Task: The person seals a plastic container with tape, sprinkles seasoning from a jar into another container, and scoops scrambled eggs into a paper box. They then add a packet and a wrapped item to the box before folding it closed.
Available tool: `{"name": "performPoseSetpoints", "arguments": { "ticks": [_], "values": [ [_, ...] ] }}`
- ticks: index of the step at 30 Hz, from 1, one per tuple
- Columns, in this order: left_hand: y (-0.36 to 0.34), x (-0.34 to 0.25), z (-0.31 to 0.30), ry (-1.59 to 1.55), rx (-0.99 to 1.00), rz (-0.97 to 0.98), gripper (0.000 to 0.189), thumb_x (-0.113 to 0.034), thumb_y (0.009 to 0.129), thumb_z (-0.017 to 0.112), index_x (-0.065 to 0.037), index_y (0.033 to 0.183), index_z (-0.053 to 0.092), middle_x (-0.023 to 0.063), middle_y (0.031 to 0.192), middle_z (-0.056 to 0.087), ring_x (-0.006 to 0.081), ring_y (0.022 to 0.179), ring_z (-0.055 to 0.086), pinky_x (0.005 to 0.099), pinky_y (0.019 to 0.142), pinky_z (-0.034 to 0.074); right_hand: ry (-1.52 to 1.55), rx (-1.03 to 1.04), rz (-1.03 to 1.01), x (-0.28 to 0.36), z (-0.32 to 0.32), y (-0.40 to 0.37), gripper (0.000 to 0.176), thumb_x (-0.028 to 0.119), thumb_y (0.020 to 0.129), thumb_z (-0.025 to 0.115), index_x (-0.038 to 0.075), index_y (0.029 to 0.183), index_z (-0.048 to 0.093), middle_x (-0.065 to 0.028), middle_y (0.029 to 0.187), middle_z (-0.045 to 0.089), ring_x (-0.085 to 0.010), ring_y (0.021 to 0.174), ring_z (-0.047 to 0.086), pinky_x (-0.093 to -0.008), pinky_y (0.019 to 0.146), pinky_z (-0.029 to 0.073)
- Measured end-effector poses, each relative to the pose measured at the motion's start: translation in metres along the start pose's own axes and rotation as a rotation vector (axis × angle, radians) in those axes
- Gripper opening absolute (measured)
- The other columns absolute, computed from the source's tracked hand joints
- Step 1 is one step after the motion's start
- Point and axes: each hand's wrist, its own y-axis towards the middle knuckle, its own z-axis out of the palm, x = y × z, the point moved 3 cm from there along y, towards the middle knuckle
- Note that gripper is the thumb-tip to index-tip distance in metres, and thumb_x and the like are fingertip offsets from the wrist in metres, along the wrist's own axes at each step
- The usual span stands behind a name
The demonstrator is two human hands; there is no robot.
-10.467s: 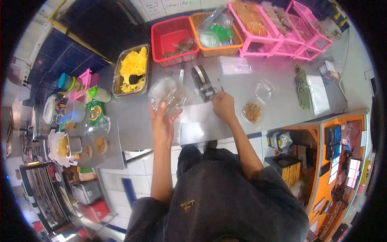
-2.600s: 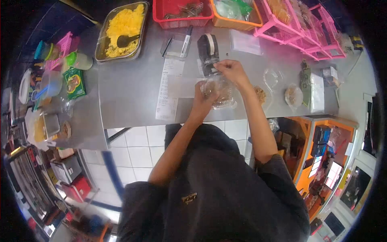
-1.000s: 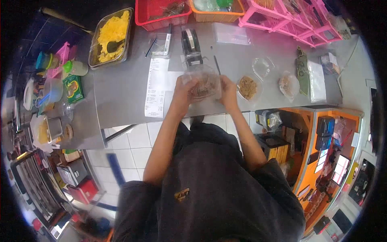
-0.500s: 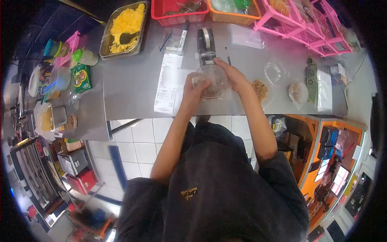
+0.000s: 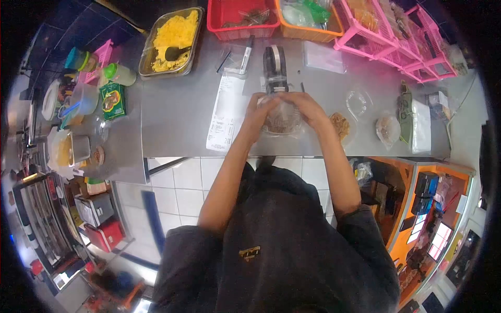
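Both of my hands are on a clear plastic food container (image 5: 282,124) with brown contents, near the front edge of the metal table. My left hand (image 5: 258,112) wraps its left side, and my right hand (image 5: 309,108) grips it from the right. Their fingers meet over the container's far edge, covering part of it. Directly beyond them stands a black tape dispenser (image 5: 275,65) with a roll of clear tape. To the left of my left hand lies a long printed receipt (image 5: 225,112), with a marker pen (image 5: 246,58) above it.
Noodle-like brown food (image 5: 340,126) and a small clear container (image 5: 387,129) lie to the right, near a transparent lid (image 5: 359,103). Behind are a tray of yellow food (image 5: 194,49), a red basket (image 5: 242,34), an orange basket (image 5: 310,34) and pink racks (image 5: 389,52).
My left hand has moved up along the container to its far edge. My right fingers have drawn back from the tape dispenser toward my left hand. The view has shifted slightly.
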Motion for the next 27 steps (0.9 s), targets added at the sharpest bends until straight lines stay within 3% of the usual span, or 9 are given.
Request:
{"name": "performPoseSetpoints", "arguments": {
  "ticks": [4, 9, 12, 16, 18, 22, 24, 25, 27],
  "values": [
    [-0.003, -0.002, 0.004, -0.009, 0.022, 0.061, 0.055, -0.027, 0.085, 0.076, -0.005, 0.128, 0.049, 0.0114, 0.106, 0.062, 0.0172, 0.088, 0.062, 0.0315, 0.07, 0.052, -0.043, -0.051, 0.099, 0.008, 0.005, -0.004, 0.045, 0.038, 0.094, 0.065, 0.002, 0.121, 0.066, -0.0075, 0.116, 0.067, -0.0171, 0.103, 0.063, -0.0318, 0.089, 0.05],
    [-0.003, -0.009, 0.001, -0.005, 0.055, 0.014, 0.056, -0.021, 0.083, 0.079, -0.007, 0.128, 0.05, 0.009, 0.103, 0.065, 0.0181, 0.089, 0.064, 0.0314, 0.071, 0.054, 0.272, -0.226, 0.156, -0.01, -0.002, 0.008, 0.046, 0.042, 0.096, 0.06, 0.004, 0.121, 0.064, -0.0098, 0.113, 0.067, -0.0193, 0.099, 0.065, -0.0354, 0.087, 0.053],
    [-0.003, -0.012, 0.0, 0.108, 0.087, 0.013, 0.055, -0.019, 0.083, 0.079, -0.007, 0.128, 0.05, 0.0083, 0.101, 0.065, 0.017, 0.088, 0.064, 0.0301, 0.07, 0.054, 0.342, -0.206, 0.194, -0.016, -0.005, 0.013, 0.044, 0.042, 0.097, 0.059, 0.004, 0.118, 0.065, -0.0104, 0.114, 0.066, -0.0197, 0.096, 0.065, -0.0364, 0.084, 0.055],
    [-0.015, -0.012, 0.002, 0.218, 0.097, 0.051, 0.052, -0.018, 0.083, 0.079, -0.007, 0.126, 0.052, 0.0087, 0.102, 0.065, 0.0172, 0.089, 0.064, 0.0313, 0.073, 0.054, 0.331, -0.169, 0.223, -0.015, -0.007, 0.012, 0.046, 0.043, 0.097, 0.059, 0.0, 0.113, 0.066, -0.0102, 0.106, 0.07, -0.0209, 0.097, 0.065, -0.0353, 0.088, 0.054],
    [-0.032, -0.007, 0.003, 0.31, 0.058, 0.051, 0.05, -0.018, 0.083, 0.078, -0.007, 0.125, 0.052, 0.0087, 0.102, 0.065, 0.0173, 0.09, 0.063, 0.0309, 0.074, 0.054, 0.293, -0.003, 0.193, -0.015, -0.004, 0.014, 0.047, 0.046, 0.099, 0.055, 0.002, 0.109, 0.068, -0.0089, 0.106, 0.07, -0.0189, 0.097, 0.064, -0.0341, 0.086, 0.052],
    [-0.06, 0.013, -0.003, 0.289, 0.067, 0.112, 0.048, -0.017, 0.084, 0.077, -0.006, 0.124, 0.052, 0.0091, 0.105, 0.065, 0.0167, 0.092, 0.062, 0.0297, 0.078, 0.052, 0.261, -0.037, 0.168, -0.019, -0.003, 0.017, 0.051, 0.05, 0.098, 0.053, 0.003, 0.108, 0.07, -0.0066, 0.104, 0.071, -0.0157, 0.092, 0.063, -0.0298, 0.081, 0.049],
    [-0.066, 0.021, -0.006, 0.272, 0.047, 0.09, 0.048, -0.016, 0.084, 0.077, -0.006, 0.124, 0.052, 0.0091, 0.105, 0.064, 0.0162, 0.092, 0.062, 0.0293, 0.079, 0.052, 0.235, -0.067, 0.212, -0.016, 0.0, 0.013, 0.052, 0.049, 0.1, 0.05, 0.003, 0.119, 0.067, -0.0064, 0.119, 0.067, -0.0158, 0.111, 0.056, -0.0326, 0.098, 0.041],
    [-0.066, 0.029, -0.008, 0.286, 0.068, 0.108, 0.047, -0.016, 0.084, 0.077, -0.006, 0.123, 0.052, 0.0088, 0.105, 0.064, 0.0161, 0.093, 0.062, 0.0295, 0.079, 0.052, 0.235, -0.069, 0.212, -0.016, 0.004, 0.012, 0.052, 0.049, 0.1, 0.05, 0.003, 0.119, 0.067, -0.0064, 0.119, 0.067, -0.0158, 0.111, 0.056, -0.0326, 0.098, 0.041],
    [-0.067, 0.036, -0.009, 0.3, 0.093, 0.127, 0.047, -0.017, 0.085, 0.077, -0.006, 0.123, 0.052, 0.0085, 0.105, 0.064, 0.016, 0.093, 0.061, 0.0297, 0.08, 0.052, 0.049, -0.149, 0.143, -0.013, 0.006, 0.01, 0.044, 0.042, 0.095, 0.063, 0.002, 0.113, 0.07, -0.0037, 0.107, 0.07, -0.0141, 0.097, 0.059, -0.0272, 0.086, 0.043]
  ]
}}
